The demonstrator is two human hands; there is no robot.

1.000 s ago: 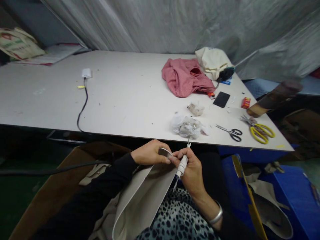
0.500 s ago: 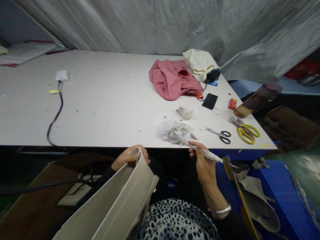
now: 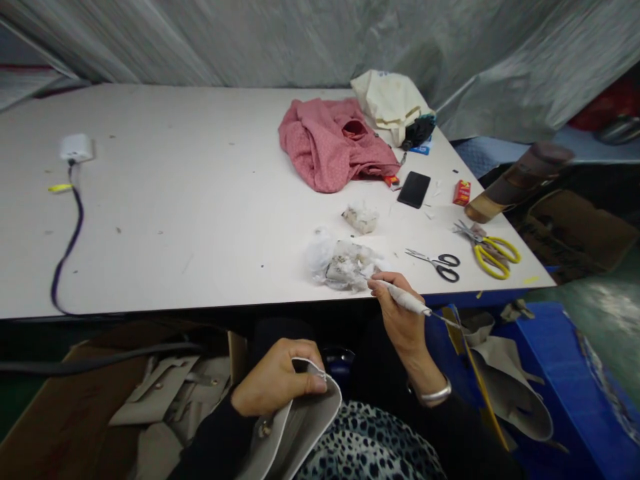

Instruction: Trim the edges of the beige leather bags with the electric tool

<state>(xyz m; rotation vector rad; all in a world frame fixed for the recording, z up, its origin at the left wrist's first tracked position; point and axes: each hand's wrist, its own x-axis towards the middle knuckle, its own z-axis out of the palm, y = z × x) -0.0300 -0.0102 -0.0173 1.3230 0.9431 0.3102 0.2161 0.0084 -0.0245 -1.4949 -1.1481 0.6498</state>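
Note:
My left hand (image 3: 283, 377) is closed on the edge of a beige leather bag piece (image 3: 307, 427), thumb on the inside and fingers outside. The piece hangs partly open over my lap, and a metal fastener shows on it near my wrist. In my right hand (image 3: 403, 327) is a thin tool with a white-wrapped handle (image 3: 407, 300), held like a pen. A slim metal shaft sticks out of its rear end. Its front tip is at a whitish, dark-specked lump in crumpled plastic (image 3: 345, 263) by the table's front edge; whether they touch I cannot tell.
On the white table (image 3: 200, 200) lie a second wrapped lump (image 3: 361, 218), black-handled scissors (image 3: 440, 265), yellow-handled scissors (image 3: 493, 253), a phone (image 3: 415, 189), a pink cloth (image 3: 330, 143) and a brown cylinder (image 3: 520, 181). Beige pieces fill a cardboard box (image 3: 65, 413) at left; a blue bin (image 3: 560, 373) stands right.
My left hand has moved down and right, turning the bag piece nearer my lap. My right hand has shifted slightly left and up, with the tool's front tip now at the wrapped lump.

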